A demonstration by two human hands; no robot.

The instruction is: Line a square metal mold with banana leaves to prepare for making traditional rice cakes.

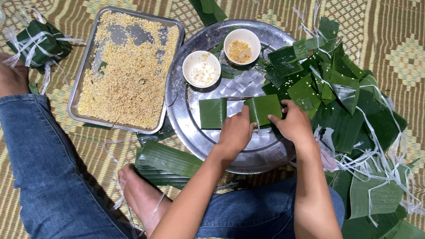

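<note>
Two hands, left hand (234, 132) and right hand (293, 123), grasp the folded leaf strip (241, 110) lying left-right.

A rectangular metal tray (84, 79) of yellow grain lies to the left of the grip, partly bare in the upper middle. Two white bowls sit just beyond the grip: one (201, 68) holds a few grains, the other (241, 46) a yellow filling. A tied green leaf parcel (39, 43) rests far off to the left. A heap of cut leaves (341, 102) and pale strings (380, 155) spreads on the right. Folded leaves (166, 161) lie nearer, on the woven mat (389, 40).
</note>
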